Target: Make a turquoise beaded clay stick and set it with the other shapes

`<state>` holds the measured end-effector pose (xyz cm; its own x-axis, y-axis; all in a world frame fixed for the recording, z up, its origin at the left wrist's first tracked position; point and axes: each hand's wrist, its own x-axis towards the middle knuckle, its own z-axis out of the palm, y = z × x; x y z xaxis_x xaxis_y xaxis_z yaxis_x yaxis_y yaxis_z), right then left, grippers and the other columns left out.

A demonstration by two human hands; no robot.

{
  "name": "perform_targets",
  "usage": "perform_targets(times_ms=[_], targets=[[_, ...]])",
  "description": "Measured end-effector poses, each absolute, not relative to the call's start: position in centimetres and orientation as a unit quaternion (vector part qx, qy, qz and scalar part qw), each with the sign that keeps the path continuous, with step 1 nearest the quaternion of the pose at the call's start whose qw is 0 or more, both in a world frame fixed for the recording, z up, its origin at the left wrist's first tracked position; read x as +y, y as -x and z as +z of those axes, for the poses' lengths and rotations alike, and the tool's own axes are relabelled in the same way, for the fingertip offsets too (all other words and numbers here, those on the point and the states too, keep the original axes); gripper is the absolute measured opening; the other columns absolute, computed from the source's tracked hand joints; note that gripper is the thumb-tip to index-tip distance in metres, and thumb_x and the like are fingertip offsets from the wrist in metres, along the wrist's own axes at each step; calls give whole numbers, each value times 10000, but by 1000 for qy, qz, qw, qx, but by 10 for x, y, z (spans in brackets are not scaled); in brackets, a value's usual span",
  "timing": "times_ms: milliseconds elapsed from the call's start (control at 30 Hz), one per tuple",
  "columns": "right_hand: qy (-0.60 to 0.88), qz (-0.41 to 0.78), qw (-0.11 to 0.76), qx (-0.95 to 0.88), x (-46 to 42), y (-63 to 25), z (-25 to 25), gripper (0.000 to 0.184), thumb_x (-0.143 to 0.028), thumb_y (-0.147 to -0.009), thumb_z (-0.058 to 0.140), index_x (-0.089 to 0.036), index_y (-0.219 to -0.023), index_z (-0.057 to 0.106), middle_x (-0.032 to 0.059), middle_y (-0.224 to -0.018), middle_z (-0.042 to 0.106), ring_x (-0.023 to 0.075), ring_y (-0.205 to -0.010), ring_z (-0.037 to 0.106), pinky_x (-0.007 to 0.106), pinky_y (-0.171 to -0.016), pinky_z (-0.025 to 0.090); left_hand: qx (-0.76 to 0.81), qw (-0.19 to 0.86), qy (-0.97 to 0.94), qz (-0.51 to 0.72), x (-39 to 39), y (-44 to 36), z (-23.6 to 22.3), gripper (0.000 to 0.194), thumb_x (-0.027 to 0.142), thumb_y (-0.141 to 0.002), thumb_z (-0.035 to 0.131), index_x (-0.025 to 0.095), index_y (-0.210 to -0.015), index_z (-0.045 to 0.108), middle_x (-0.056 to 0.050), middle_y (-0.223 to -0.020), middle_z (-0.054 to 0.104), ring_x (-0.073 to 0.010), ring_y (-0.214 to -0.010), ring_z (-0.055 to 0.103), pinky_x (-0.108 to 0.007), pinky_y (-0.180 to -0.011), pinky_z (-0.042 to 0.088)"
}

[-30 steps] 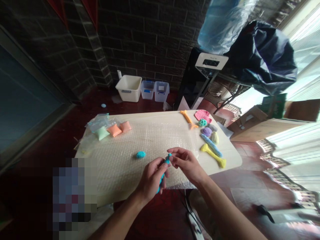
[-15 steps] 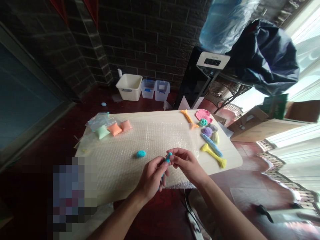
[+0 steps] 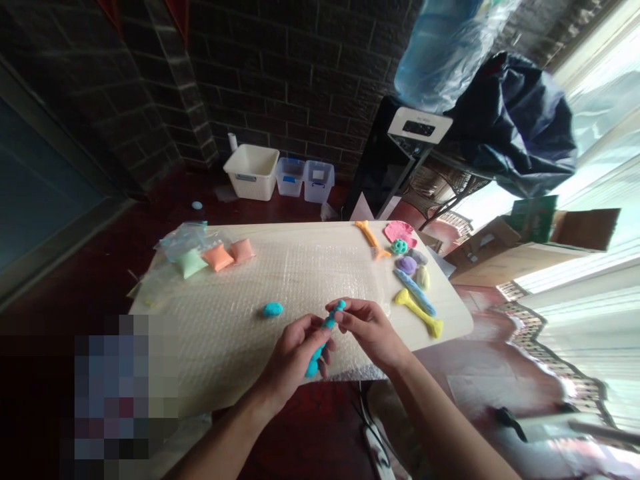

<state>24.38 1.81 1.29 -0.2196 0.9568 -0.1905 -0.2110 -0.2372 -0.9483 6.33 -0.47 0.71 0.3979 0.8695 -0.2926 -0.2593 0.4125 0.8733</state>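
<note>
A lumpy turquoise clay piece, long and narrow, runs slantwise between my hands above the table's front edge. My left hand is closed around its lower and middle part, so some of it is hidden by the fingers. At the thinner upper end, my right hand pinches the clay between thumb and fingers. A separate oval turquoise clay lump lies on the bubble wrap, left of my hands and touched by neither.
Right on the table are a yellow bone-shaped piece, a blue roll, an orange bone shape and several other clay shapes. Bags of green clay and orange clay lie left. A water dispenser stands behind.
The turquoise piece has tilted in my hands, and more of its lower end shows below my left hand. The whole view has shifted slightly. The oval lump stays on the bubble wrap.
</note>
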Motion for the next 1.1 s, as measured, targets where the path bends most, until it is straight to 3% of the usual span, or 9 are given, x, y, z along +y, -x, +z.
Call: perform_targets(times_ms=[333, 633, 800, 933, 1100], targets=[[427, 654, 439, -445, 17, -242, 11, 233, -433, -855, 859, -204, -884, 831, 30, -804, 699, 145, -717, 516, 306, -682, 385, 413, 694, -447, 384, -4, -63, 0, 388, 559, -949, 664, 171, -969, 674, -9, -790, 625, -91, -559, 490, -183, -424, 364], [392, 679, 438, -440, 15, -240, 15, 220, -414, -852, 862, -203, -866, 801, 20, -794, 684, 149, -710, 550, 312, -694, 410, 403, 695, -446, 395, -3, -63, 2, 377, 530, -944, 689, 155, -969, 710, -20, -785, 624, -102, -580, 493, -207, -457, 376], [391, 669, 449, -444, 16, -241, 13, 252, -422, -799, 903, -200, -852, 795, 18, -791, 703, 149, -699, 554, 316, -706, 414, 390, 713, -407, 418, -3, -61, 3, 357, 450, -890, 761, 156, -1076, 682, -52, -874, 693, -129, -659, 549, -228, -522, 445], [407, 650, 459, -449, 17, -242, 11, 264, -451, -808, 891, -205, -861, 809, 16, -752, 699, 152, -705, 556, 304, -688, 397, 397, 714, -390, 425, -4, -60, 4, 308, 424, -877, 784, 153, -984, 685, -46, -858, 690, -149, -722, 586, -257, -601, 505], [411, 644, 457, -456, 18, -242, 10, 279, -467, -828, 874, -200, -892, 826, 22, -767, 706, 150, -716, 554, 301, -688, 385, 399, 710, -389, 431, -3, -62, 4, 305, 435, -881, 798, 152, -956, 715, -16, -773, 660, -131, -673, 559, -247, -596, 480]])
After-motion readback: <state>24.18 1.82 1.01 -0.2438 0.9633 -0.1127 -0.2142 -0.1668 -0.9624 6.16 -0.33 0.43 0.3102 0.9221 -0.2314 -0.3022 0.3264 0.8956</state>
